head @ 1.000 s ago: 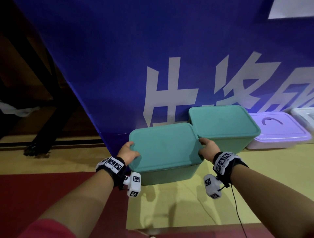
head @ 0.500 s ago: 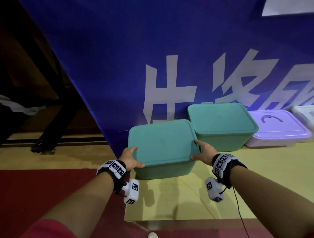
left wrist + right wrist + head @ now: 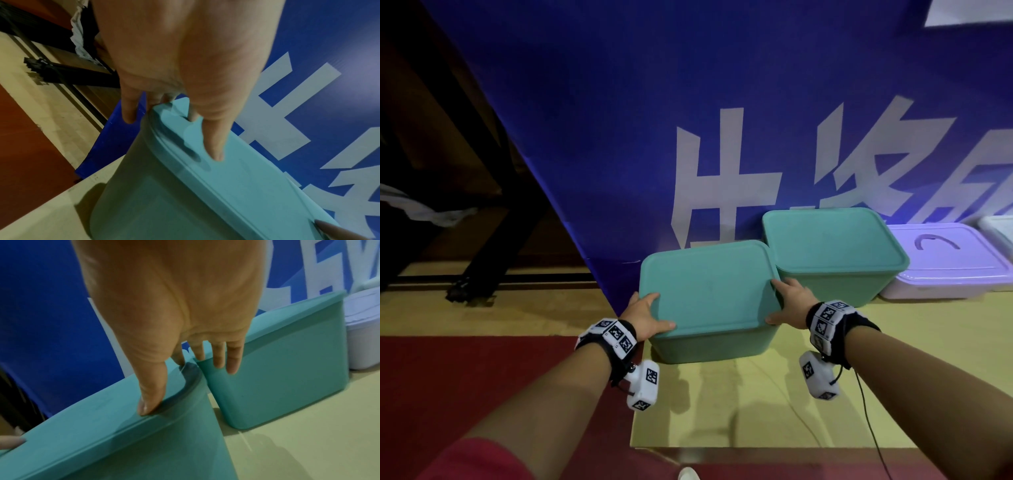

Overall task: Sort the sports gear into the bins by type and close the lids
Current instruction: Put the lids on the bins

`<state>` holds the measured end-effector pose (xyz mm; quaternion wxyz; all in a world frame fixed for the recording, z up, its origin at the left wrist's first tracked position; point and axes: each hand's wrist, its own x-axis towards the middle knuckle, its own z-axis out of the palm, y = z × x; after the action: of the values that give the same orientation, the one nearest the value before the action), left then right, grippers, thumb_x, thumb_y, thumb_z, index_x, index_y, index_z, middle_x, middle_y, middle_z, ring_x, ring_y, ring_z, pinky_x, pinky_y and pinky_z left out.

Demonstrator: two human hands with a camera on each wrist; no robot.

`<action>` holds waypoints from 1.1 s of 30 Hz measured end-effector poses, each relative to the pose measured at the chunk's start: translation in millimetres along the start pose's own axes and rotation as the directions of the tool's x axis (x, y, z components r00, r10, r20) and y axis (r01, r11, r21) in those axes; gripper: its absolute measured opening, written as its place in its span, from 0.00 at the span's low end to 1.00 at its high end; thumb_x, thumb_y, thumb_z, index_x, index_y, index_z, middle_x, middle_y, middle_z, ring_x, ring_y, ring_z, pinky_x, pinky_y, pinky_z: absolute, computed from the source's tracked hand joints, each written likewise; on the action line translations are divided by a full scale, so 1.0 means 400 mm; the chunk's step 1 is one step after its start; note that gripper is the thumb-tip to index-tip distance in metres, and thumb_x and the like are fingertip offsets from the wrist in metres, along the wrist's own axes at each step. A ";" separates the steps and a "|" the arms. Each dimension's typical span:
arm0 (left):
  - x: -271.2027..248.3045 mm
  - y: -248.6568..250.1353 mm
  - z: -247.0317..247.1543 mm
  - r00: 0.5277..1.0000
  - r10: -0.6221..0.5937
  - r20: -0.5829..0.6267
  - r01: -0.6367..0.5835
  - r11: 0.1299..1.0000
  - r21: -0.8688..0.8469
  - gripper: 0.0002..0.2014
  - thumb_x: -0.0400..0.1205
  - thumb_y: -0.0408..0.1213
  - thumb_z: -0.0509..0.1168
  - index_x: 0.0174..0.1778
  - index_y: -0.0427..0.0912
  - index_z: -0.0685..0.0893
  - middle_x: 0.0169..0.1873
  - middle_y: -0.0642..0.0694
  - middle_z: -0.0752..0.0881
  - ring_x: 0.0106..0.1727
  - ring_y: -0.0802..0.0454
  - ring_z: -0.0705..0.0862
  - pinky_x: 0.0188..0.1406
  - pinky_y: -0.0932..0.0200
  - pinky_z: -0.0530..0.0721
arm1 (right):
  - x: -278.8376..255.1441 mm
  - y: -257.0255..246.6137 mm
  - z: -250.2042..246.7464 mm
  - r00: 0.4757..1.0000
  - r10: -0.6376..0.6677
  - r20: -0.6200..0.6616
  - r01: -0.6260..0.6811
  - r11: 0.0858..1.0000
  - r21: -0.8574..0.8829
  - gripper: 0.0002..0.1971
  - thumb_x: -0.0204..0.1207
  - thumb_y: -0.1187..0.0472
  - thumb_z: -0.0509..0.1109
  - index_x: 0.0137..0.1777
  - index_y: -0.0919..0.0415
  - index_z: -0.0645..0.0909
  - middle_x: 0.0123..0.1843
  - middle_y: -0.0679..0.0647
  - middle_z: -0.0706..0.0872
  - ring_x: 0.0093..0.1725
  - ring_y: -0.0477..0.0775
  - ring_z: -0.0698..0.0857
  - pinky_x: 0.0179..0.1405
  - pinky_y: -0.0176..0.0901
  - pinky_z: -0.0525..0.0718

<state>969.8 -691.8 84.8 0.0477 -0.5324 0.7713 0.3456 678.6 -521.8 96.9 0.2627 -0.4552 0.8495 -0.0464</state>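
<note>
Dim, bluish cast; wrist views soft (edges warped).

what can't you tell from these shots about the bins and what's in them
- Contents of the near teal bin: its shut lid hides them in every view.
- Second teal bin and purple bin: contents hidden by their lids.
- White bin: cut off by the head view's right edge.
- Left hand, right hand: whether the near lid is fully seated is not visible.
</note>
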 end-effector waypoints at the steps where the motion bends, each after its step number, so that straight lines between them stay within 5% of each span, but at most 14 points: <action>1: 0.006 0.002 -0.005 1.000 0.002 -0.006 -0.002 1.000 0.002 0.49 0.69 0.53 0.79 0.83 0.48 0.64 0.78 0.40 0.61 0.77 0.42 0.68 0.79 0.51 0.67 | 0.007 -0.012 -0.006 1.000 -0.009 -0.006 0.009 0.998 -0.064 0.52 0.66 0.42 0.80 0.85 0.49 0.53 0.85 0.56 0.52 0.81 0.67 0.60 0.78 0.59 0.67; 6: 0.054 0.027 -0.022 1.000 0.016 -0.023 -0.013 0.991 0.132 0.48 0.70 0.54 0.78 0.84 0.52 0.62 0.83 0.40 0.50 0.79 0.41 0.67 0.79 0.53 0.68 | 0.062 -0.079 -0.019 0.994 -0.101 -0.031 0.088 0.951 -0.296 0.51 0.69 0.44 0.77 0.86 0.50 0.48 0.87 0.54 0.40 0.86 0.61 0.46 0.83 0.58 0.58; 12: 0.122 0.063 -0.055 1.000 0.008 0.017 -0.012 0.970 0.241 0.49 0.73 0.54 0.76 0.86 0.54 0.55 0.85 0.46 0.35 0.84 0.40 0.54 0.82 0.47 0.63 | 0.164 -0.129 -0.052 0.993 -0.111 0.028 0.113 0.923 -0.368 0.51 0.71 0.44 0.76 0.86 0.53 0.48 0.87 0.55 0.40 0.86 0.61 0.43 0.84 0.56 0.56; 18: 0.183 0.091 -0.072 0.998 0.046 0.045 -0.061 0.910 0.410 0.50 0.74 0.56 0.73 0.86 0.52 0.49 0.85 0.45 0.36 0.86 0.45 0.36 0.83 0.35 0.48 | 0.229 -0.139 -0.079 0.995 -0.079 0.067 0.098 0.919 -0.382 0.53 0.70 0.41 0.77 0.86 0.52 0.47 0.87 0.55 0.39 0.86 0.62 0.42 0.84 0.56 0.56; 33: 0.209 0.118 -0.093 0.996 0.049 0.078 -0.079 0.893 0.442 0.49 0.73 0.55 0.75 0.84 0.47 0.56 0.85 0.41 0.41 0.86 0.39 0.43 0.83 0.45 0.58 | 0.269 -0.149 -0.110 0.988 -0.043 0.151 0.098 0.920 -0.381 0.53 0.70 0.41 0.77 0.86 0.50 0.47 0.88 0.55 0.42 0.86 0.61 0.46 0.83 0.56 0.57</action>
<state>904.5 -770.4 98.6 0.1815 -0.4703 0.8449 0.1786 653.7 -649.3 110.1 0.2246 -0.5304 0.8045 0.1447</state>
